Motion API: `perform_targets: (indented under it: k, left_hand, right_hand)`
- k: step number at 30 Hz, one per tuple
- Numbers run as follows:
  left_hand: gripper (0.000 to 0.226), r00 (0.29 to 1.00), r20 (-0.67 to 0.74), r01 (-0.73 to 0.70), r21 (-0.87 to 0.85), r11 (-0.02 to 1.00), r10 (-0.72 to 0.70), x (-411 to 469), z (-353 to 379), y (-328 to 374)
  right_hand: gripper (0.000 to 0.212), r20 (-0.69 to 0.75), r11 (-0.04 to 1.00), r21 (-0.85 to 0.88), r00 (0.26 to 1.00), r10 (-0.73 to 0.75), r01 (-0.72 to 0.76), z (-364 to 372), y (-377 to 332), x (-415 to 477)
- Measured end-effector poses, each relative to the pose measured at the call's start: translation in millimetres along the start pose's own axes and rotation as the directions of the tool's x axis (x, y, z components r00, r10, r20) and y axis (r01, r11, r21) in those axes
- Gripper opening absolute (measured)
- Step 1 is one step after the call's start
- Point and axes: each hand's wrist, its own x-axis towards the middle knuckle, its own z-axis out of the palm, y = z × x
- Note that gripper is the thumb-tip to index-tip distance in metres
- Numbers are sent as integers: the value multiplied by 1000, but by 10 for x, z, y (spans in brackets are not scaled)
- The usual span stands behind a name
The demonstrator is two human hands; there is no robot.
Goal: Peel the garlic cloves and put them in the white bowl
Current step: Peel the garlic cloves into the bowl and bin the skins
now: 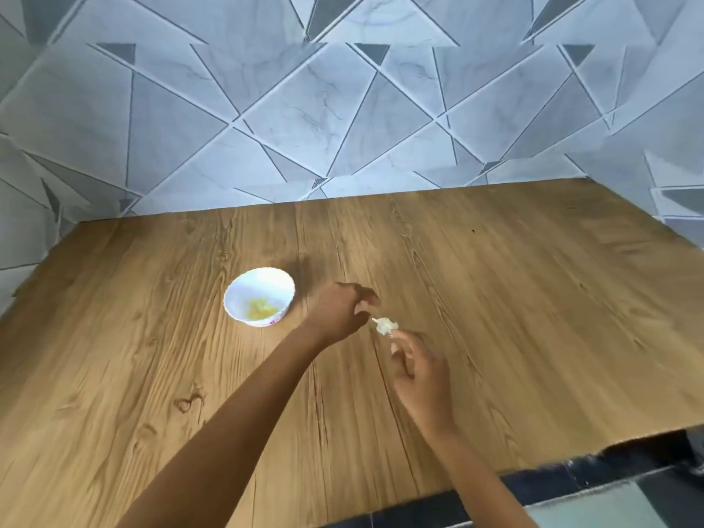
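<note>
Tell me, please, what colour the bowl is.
The bowl is white, with pinkish marks near its base; head view.

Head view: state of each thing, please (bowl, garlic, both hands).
white bowl: upright on the table, holds peeled cloves.
garlic clove: papery white skin showing, outside the bowl.
right hand: pinches the garlic clove at its fingertips.
left hand: fingers curled beside the clove; grip unclear.

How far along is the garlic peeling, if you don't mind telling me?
Done: the white bowl holds a few yellowish peeled cloves. In hand: the right hand pinches a piece of garlic with white skin on it; the left hand is close beside it, contact blurred. Left: peeling this piece and dropping it in the bowl. No other garlic shows on the table.
</note>
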Motion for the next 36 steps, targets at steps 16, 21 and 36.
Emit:
perform_targets:
  k: [16,21,36]
  left_hand:
    - [11,965,-77,177,-507,843,-249,-51,383,248]
    - [9,951,-70,213,-557,803,-300,-124,324,331]
    - [9,882,-30,296,-742,602,-470,-181,435,409]
  right_hand:
    - [27,470,396,670,772,427,-627,-194,143,456]
    - [11,458,413,674,785,416,-612,-160,149,514]
    - [9,608,334,609,694,387,-720,-152,260,620]
